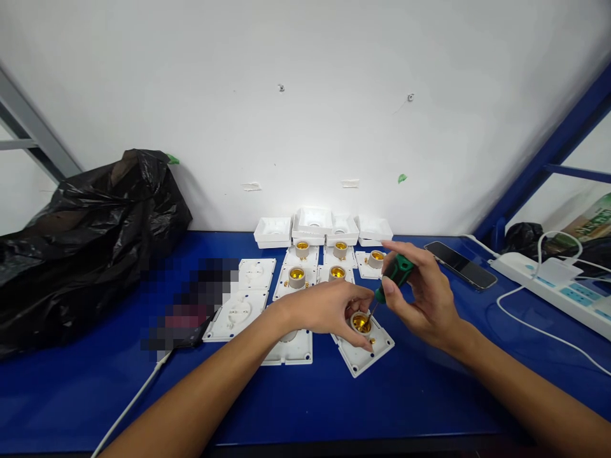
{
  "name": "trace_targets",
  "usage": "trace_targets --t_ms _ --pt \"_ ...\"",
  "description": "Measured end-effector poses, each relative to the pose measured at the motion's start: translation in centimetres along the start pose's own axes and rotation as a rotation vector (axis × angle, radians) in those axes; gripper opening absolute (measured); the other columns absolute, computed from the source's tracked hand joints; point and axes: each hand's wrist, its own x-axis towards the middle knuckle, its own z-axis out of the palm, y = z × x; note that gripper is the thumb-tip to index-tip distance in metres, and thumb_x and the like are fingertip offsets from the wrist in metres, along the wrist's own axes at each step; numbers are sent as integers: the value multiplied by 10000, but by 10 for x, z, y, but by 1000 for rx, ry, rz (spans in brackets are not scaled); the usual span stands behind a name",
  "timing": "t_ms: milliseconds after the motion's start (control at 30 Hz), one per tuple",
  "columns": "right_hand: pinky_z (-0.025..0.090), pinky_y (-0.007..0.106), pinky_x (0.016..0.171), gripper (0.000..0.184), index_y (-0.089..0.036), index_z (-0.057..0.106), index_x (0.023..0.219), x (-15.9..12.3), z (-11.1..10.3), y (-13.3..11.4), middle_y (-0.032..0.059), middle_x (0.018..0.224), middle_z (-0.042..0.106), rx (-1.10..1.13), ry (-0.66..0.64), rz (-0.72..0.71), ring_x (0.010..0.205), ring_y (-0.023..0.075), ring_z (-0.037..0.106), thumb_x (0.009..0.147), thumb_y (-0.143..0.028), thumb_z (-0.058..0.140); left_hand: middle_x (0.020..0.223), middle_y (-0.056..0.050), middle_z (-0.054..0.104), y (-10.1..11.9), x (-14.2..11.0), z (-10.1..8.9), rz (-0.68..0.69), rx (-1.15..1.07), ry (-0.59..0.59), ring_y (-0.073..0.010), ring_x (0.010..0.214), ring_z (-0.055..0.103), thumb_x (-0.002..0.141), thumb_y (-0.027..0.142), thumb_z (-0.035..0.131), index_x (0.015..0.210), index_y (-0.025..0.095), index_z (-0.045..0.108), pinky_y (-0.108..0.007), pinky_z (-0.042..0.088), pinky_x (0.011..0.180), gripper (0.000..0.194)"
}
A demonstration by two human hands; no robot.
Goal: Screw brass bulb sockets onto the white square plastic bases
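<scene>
My right hand (pixel 427 302) grips the green and black handle of a screwdriver (pixel 400 270). Its shaft slants down into the brass-coloured inside of a lamp socket (pixel 361 324). That round socket sits on a square white plate (pixel 359 361), which lies turned at an angle on the blue table. My left hand (pixel 329 308) holds the socket, thumb at the near side and curled fingers at the far side. Beyond it stand several more white plates with sockets, such as this lamp socket (pixel 296 276). Part of another plate (pixel 298 350) shows under my left wrist.
Flat white plates (pixel 238 316) lie at left, beside a blurred-out object with a white cable (pixel 136 401). White square covers (pixel 312 221) are stacked against the wall. A black plastic bag (pixel 95 248) fills the left. At right are a phone (pixel 461 265) and a power strip (pixel 563 292).
</scene>
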Motion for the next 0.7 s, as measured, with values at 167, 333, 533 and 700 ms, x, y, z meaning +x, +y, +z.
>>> trace_targets --t_ms 167,333,533,700 --pt "557 279 606 689 -353 453 1435 1 3 2 16 1072 565 56 46 -29 801 138 606 855 -82 707 695 59 500 1 -1 0 -39 28 9 -122 610 442 681 525 840 787 228 493 -294 271 561 469" --pt "538 300 608 594 -351 518 1386 5 0 0 17 1033 593 48 25 -34 820 160 580 872 -110 694 654 64 486 0 -1 -1 -44 9 -11 -112 592 431 672 521 848 743 224 472 -289 276 562 485" --pt "554 347 693 516 -336 513 1421 4 1 -1 36 1057 615 76 -2 46 873 179 608 947 -141 578 636 72 464 -1 1 -1 -17 0 -3 -110 568 416 656 491 871 737 223 485 -294 276 548 477" --pt "489 281 559 593 -344 545 1368 5 1 1 10 997 588 40 65 -44 759 146 528 852 -107 717 651 67 492 2 0 -1 -17 36 15 -114 579 445 676 505 850 757 222 494 -292 276 550 462"
